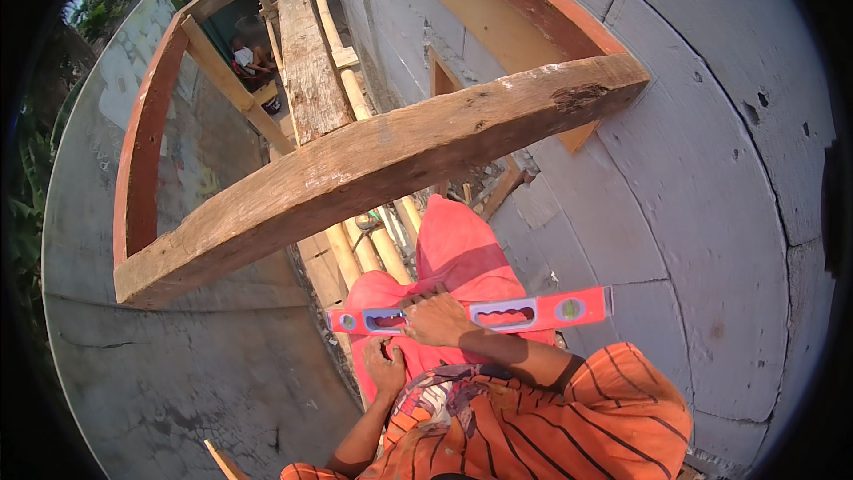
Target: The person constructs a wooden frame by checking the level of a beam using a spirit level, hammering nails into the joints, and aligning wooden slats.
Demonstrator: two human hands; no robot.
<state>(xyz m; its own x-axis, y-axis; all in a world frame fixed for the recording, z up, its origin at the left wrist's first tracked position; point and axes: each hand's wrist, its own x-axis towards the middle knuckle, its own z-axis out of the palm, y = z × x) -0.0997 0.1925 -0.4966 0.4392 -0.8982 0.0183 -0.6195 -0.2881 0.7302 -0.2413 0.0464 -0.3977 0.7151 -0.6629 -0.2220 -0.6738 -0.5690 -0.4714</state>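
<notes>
A red spirit level (586, 305) with grey-framed openings and round vials lies crosswise over my lap, above red trousers (462, 240). My right hand (435, 316) is closed around its middle, between the two long openings. Just below the level's left part, my left hand (385, 367) rests against the trousers with its fingers curled. Whatever those fingers may hold is hidden. Ahead of my knees, a thick wooden beam (382, 160) runs across the view, rising toward the right.
Reddish side timbers (142, 142) and a lengthwise plank (306, 53) join the beam. Bamboo poles (391, 253) run below. A grey block wall (693, 213) stands on the right, a stained plastered wall (204, 364) on the left. Another person (249, 58) sits far below.
</notes>
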